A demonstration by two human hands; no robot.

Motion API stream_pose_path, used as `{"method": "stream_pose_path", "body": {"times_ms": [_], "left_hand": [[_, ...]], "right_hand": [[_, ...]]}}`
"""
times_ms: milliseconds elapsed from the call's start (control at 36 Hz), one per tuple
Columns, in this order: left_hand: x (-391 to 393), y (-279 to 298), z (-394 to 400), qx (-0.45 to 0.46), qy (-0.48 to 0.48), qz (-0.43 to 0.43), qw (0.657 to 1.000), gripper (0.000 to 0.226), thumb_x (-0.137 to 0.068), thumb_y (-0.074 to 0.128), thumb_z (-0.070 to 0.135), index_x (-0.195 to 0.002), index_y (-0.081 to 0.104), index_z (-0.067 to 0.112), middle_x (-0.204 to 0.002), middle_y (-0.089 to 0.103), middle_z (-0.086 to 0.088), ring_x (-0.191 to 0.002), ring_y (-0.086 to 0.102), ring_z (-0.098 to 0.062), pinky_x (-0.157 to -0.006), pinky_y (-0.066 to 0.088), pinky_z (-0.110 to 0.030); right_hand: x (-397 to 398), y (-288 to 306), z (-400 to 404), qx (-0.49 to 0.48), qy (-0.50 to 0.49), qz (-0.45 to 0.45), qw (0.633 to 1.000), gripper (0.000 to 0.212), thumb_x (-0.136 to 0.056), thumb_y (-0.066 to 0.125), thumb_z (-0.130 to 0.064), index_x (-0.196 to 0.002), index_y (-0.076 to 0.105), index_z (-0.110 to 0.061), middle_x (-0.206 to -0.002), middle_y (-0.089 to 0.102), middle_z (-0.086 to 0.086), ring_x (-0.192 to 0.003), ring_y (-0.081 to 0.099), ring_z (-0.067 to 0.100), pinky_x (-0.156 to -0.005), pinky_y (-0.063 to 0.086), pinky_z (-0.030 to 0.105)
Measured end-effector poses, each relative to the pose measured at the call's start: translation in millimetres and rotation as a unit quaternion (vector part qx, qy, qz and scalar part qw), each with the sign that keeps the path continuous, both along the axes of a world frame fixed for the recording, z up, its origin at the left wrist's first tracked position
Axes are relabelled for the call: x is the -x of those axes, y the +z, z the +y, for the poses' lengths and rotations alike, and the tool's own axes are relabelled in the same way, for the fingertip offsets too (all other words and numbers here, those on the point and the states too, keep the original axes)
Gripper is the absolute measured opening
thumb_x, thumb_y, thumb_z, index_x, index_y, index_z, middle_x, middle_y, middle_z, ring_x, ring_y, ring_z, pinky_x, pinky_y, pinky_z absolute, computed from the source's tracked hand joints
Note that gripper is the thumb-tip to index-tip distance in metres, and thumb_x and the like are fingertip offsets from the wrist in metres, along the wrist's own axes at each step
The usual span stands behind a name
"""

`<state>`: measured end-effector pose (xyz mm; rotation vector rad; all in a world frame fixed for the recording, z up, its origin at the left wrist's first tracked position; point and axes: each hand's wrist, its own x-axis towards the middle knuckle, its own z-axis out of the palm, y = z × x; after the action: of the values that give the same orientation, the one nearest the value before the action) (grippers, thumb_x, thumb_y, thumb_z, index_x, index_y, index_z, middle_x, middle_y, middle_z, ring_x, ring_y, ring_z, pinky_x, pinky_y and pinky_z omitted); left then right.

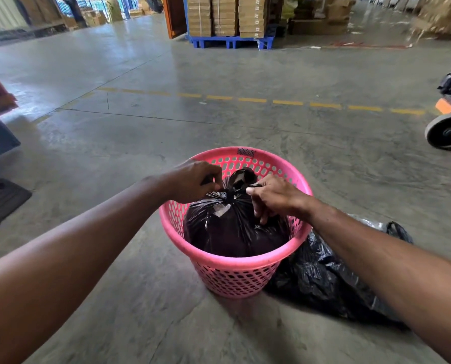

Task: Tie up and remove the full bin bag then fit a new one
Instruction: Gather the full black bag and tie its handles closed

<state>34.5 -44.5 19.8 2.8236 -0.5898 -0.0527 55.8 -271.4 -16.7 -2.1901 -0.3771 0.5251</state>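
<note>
A pink perforated plastic bin (pixel 235 274) stands on the concrete floor in front of me. Inside it sits a full black bin bag (pixel 229 229), its neck gathered into a knot near the top. My left hand (pixel 193 181) pinches one end of the bag's neck on the left of the knot. My right hand (pixel 274 195) pinches the other end on the right. Both ends are pulled taut away from each other. A second black bag (pixel 321 277) lies crumpled on the floor to the right of the bin, partly hidden by my right forearm.
A dashed yellow line (pixel 253 100) crosses the floor beyond the bin. A blue pallet (pixel 232 42) stacked with cardboard boxes stands far ahead. A wheel (pixel 447 132) of a trolley is at the right edge. Dark blue and grey items lie at the left edge.
</note>
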Motion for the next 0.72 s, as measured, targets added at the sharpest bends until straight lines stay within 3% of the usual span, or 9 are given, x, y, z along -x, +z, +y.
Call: {"method": "stream_pose_path", "body": {"times_ms": [167,278,333,389,444,556,639,722], "left_hand": [[1,-10,-2,-0.051,0.011,-0.011,0.999,0.011,-0.094,0.058,0.025,-0.098,0.068,0.021,-0.074,0.056,0.012,-0.083,0.063,-0.024,-0.08,0.052,-0.038],[7,-13,-7,0.006,0.007,-0.061,0.998,0.028,-0.088,0.055,0.034,-0.113,0.067,0.032,-0.108,0.056,0.003,-0.102,0.062,-0.023,-0.091,0.051,-0.042],[8,-13,-10,-0.019,-0.009,-0.049,0.999,0.041,-0.079,0.056,0.046,-0.119,0.065,0.041,-0.119,0.053,0.003,-0.114,0.056,-0.021,-0.098,0.046,-0.042],[7,-15,-15,-0.061,-0.02,-0.013,0.998,0.048,-0.074,0.058,0.055,-0.121,0.065,0.044,-0.118,0.051,0.004,-0.114,0.055,-0.02,-0.098,0.045,-0.042],[5,-20,-19,-0.095,-0.019,0.014,0.995,0.05,-0.077,0.061,0.058,-0.125,0.064,0.044,-0.115,0.049,0.002,-0.114,0.054,-0.021,-0.095,0.046,-0.041],[1,-29,-26,-0.14,-0.025,0.008,0.99,0.046,-0.085,0.067,0.049,-0.13,0.062,0.045,-0.106,0.038,0.005,-0.117,0.05,-0.024,-0.083,0.035,-0.034],[2,-29,-29,-0.089,-0.019,0.012,0.996,0.038,-0.086,0.066,0.041,-0.123,0.066,0.036,-0.106,0.043,0.003,-0.115,0.052,-0.025,-0.094,0.043,-0.037],[5,-27,-32,0.025,0.008,0.006,1.0,0.021,-0.086,0.064,0.035,-0.104,0.069,0.027,-0.108,0.05,-0.001,-0.109,0.054,-0.027,-0.099,0.044,-0.047]], "right_hand": [[3,2,-6,0.084,-0.005,-0.017,0.996,0.048,-0.1,0.048,-0.027,-0.057,0.062,-0.009,-0.058,0.07,0.009,-0.048,0.069,0.024,-0.045,0.048,0.022],[10,10,-20,0.114,0.03,-0.194,0.974,0.016,-0.088,0.061,-0.031,-0.085,0.066,-0.017,-0.082,0.07,0.003,-0.073,0.068,0.02,-0.074,0.054,0.035],[15,14,-35,0.101,-0.016,-0.277,0.955,0.027,-0.08,0.066,-0.042,-0.1,0.062,-0.025,-0.095,0.063,-0.001,-0.079,0.063,0.017,-0.076,0.052,0.032],[21,13,-52,0.095,-0.103,-0.323,0.936,0.039,-0.077,0.066,-0.048,-0.11,0.056,-0.029,-0.107,0.056,-0.001,-0.084,0.062,0.019,-0.076,0.051,0.031],[27,6,-68,0.101,-0.188,-0.321,0.923,0.046,-0.079,0.066,-0.048,-0.118,0.051,-0.028,-0.114,0.053,0.004,-0.089,0.064,0.026,-0.075,0.05,0.033],[38,-18,-77,0.125,-0.256,-0.187,0.94,0.064,-0.087,0.06,-0.056,-0.135,0.039,-0.019,-0.132,0.056,0.017,-0.105,0.065,0.038,-0.081,0.048,0.037],[43,-27,-70,0.095,-0.25,-0.139,0.953,0.05,-0.095,0.056,-0.043,-0.133,0.039,-0.016,-0.122,0.068,0.021,-0.1,0.069,0.039,-0.079,0.051,0.038],[43,-29,-66,0.103,-0.261,-0.139,0.95,0.039,-0.097,0.051,-0.029,-0.131,0.04,-0.014,-0.115,0.07,0.023,-0.091,0.07,0.039,-0.074,0.054,0.039]]}}
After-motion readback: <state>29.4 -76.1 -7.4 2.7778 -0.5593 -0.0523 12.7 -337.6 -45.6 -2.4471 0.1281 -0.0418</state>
